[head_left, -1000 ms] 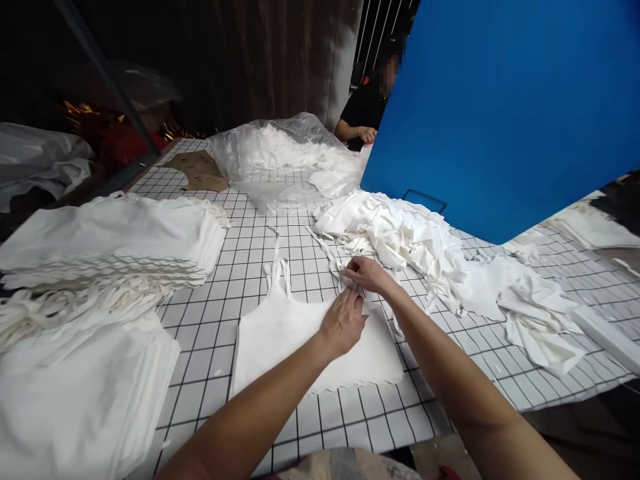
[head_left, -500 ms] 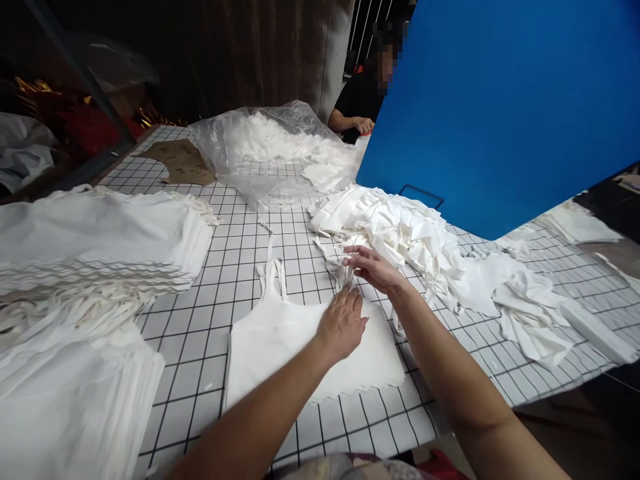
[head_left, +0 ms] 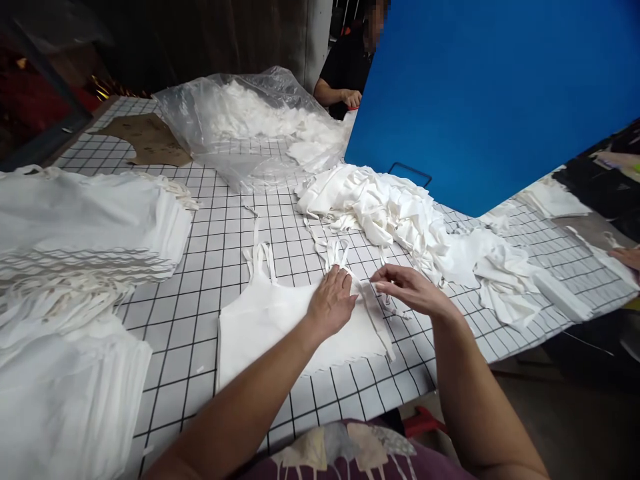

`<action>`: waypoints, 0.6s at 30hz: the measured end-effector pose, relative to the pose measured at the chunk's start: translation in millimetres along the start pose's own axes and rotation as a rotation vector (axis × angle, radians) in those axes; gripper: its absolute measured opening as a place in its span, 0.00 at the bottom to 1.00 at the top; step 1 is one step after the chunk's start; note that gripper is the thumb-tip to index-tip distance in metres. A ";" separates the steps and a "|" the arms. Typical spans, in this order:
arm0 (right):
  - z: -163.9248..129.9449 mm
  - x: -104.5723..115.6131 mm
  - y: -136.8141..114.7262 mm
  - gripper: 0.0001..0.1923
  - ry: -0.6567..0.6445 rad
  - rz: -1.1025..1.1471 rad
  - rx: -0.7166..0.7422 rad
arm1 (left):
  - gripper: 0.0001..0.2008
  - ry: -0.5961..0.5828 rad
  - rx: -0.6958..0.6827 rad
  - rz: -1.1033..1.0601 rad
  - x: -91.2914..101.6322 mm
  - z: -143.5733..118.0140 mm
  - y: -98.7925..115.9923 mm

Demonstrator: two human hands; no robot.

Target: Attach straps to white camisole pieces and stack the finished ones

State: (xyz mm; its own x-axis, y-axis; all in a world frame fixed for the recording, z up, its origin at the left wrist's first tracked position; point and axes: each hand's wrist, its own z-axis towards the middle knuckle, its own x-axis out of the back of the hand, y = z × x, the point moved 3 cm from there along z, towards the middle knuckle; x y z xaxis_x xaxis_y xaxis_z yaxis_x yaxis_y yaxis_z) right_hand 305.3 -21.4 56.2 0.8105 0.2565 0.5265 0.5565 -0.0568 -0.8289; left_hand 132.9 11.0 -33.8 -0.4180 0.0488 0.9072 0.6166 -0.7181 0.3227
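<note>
A white camisole top (head_left: 280, 327) with thin straps lies flat on the checked table in front of me, its straps pointing away. My left hand (head_left: 331, 300) rests on it just below the right strap (head_left: 336, 252), palm down with the fingers stretched out. At the top's right side edge, my right hand (head_left: 407, 288) has its thumb and index finger pinched together at the cloth. That edge looks slightly raised from the layer beneath. Beyond both hands sits a loose heap of white garments (head_left: 370, 203).
Stacks of white tops (head_left: 75, 393) fill the left side. Farther back are a clear plastic bag (head_left: 185, 100) of white cloth and a brown pattern piece (head_left: 150, 137). A large blue panel (head_left: 465, 100) blocks the right rear. Behind it, a person (head_left: 345, 70) sits working.
My right hand has moved from the strap area to the right side edge, which now looks raised. My left hand stays pressed on the top. The whole view has shifted slightly.
</note>
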 end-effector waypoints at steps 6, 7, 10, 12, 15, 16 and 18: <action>65.3 -29.4 19.3 0.20 0.131 -0.156 -0.189 | 0.23 0.000 0.019 -0.011 -0.6 0.8 0.3; 70.5 -30.6 23.7 0.19 0.123 -0.148 -0.207 | 0.23 0.004 0.017 -0.010 -0.7 0.9 0.2; 73.4 -29.7 35.4 0.19 0.066 0.004 -0.215 | 0.22 0.005 0.012 -0.009 -0.8 1.3 -0.1; 67.9 -27.4 40.1 0.18 0.042 0.092 -0.212 | 0.22 -0.009 0.017 -0.016 -0.6 1.6 -0.4; 58.8 -26.3 42.6 0.15 0.024 0.143 -0.227 | 0.23 -0.034 0.020 -0.031 0.5 2.2 -0.9; 56.9 -27.0 42.5 0.14 0.013 0.174 -0.241 | 0.23 -0.040 0.018 -0.037 1.0 2.4 -0.9; 54.9 -29.0 40.6 0.11 -0.024 0.252 -0.267 | 0.23 -0.048 0.012 -0.051 2.0 2.6 -1.1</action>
State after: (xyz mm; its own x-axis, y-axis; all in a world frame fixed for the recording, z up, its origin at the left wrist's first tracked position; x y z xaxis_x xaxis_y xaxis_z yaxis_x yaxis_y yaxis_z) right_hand 294.4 21.8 -3.1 0.9256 0.2244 0.3047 0.3702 -0.3701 -0.8520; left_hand 133.1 13.7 -31.7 -0.4168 0.1191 0.9012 0.6032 -0.7054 0.3722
